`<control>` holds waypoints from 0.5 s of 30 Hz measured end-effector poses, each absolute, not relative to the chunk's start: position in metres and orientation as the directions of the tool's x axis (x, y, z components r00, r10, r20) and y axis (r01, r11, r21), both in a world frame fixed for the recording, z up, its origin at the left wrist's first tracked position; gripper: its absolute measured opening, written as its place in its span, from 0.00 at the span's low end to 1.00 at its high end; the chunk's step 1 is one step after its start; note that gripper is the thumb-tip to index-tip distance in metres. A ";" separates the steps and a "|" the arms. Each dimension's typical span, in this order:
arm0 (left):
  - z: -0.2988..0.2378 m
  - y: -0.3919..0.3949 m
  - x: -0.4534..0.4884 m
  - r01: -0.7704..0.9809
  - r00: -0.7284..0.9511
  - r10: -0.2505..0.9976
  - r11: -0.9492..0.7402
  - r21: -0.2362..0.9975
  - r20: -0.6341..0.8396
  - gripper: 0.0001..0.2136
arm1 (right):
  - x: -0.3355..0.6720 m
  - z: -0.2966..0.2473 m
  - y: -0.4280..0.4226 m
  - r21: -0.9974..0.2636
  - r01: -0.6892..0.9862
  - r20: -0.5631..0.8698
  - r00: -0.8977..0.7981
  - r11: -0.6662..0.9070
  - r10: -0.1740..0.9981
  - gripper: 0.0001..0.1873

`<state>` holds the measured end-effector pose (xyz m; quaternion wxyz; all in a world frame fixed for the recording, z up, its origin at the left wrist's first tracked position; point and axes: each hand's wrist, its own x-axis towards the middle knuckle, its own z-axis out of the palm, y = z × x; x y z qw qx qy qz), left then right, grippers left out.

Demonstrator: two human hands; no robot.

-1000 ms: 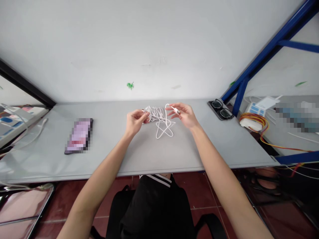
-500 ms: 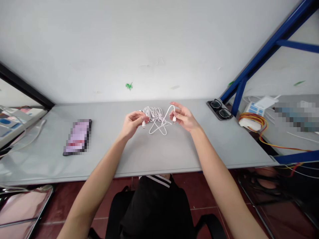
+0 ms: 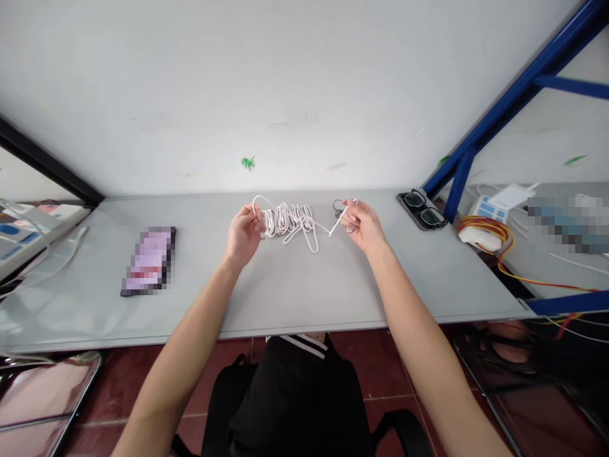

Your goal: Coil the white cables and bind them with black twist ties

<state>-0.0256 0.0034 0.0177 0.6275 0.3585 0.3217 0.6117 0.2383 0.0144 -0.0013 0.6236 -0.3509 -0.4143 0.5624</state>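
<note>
While a pale wall [image 3: 304, 82] fills the background, a grey table [image 3: 309, 292] spans the view beneath it, with a pixelated, purple-faced flat object [image 3: 150, 260] lying well to the left. Near the table's far right corner, a dark oblong holder [image 3: 415, 216] carries a pair of eyeglasses [image 3: 432, 217]; whether it is a shallow case or just a flat slab, I cannot tell. Smaller than the table but central to it, the left hand [image 3: 245, 233] and right hand [image 3: 362, 225] are apart from each other, each with fingers pinched on a white cable [image 3: 288, 220]. Its coiled bundle lies on the tabletop between them, just beside the left fingertips and farther from the right hand, to which a strand runs. A thin black loop [image 3: 338, 208] shows next to the right fingertips.
</note>
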 end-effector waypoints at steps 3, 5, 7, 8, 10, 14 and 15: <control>0.017 0.004 -0.026 -0.519 0.007 0.999 -0.027 0.854 0.036 0.07 | 0.241 -0.002 0.018 -0.881 -0.441 0.147 0.085 0.170 0.985 0.21; 0.015 0.005 -0.026 -0.472 0.003 0.998 -0.054 0.880 0.063 0.13 | 0.243 -0.001 0.021 -0.858 -0.462 0.175 0.145 0.223 0.974 0.23; 0.011 0.005 -0.025 -0.425 0.012 0.996 -0.071 0.902 0.083 0.18 | 0.245 0.002 0.022 -0.852 -0.453 0.194 0.191 0.262 0.962 0.26; 0.010 0.005 -0.025 -0.409 0.018 0.996 -0.070 0.910 0.085 0.19 | 0.247 0.004 0.022 -0.857 -0.440 0.196 0.201 0.267 0.960 0.27; 0.008 0.005 -0.025 -0.393 0.025 0.997 -0.059 0.918 0.075 0.20 | 0.249 0.008 0.020 -0.869 -0.421 0.187 0.203 0.258 0.961 0.28; 0.009 0.006 -0.026 -0.436 0.011 0.998 -0.052 0.898 0.064 0.21 | 0.258 0.012 0.017 -0.849 -0.449 0.182 0.249 0.280 0.951 0.29; 0.009 0.007 -0.027 -0.453 -0.001 0.998 -0.062 0.889 0.069 0.22 | 0.261 0.013 0.017 -0.843 -0.453 0.184 0.268 0.292 0.946 0.29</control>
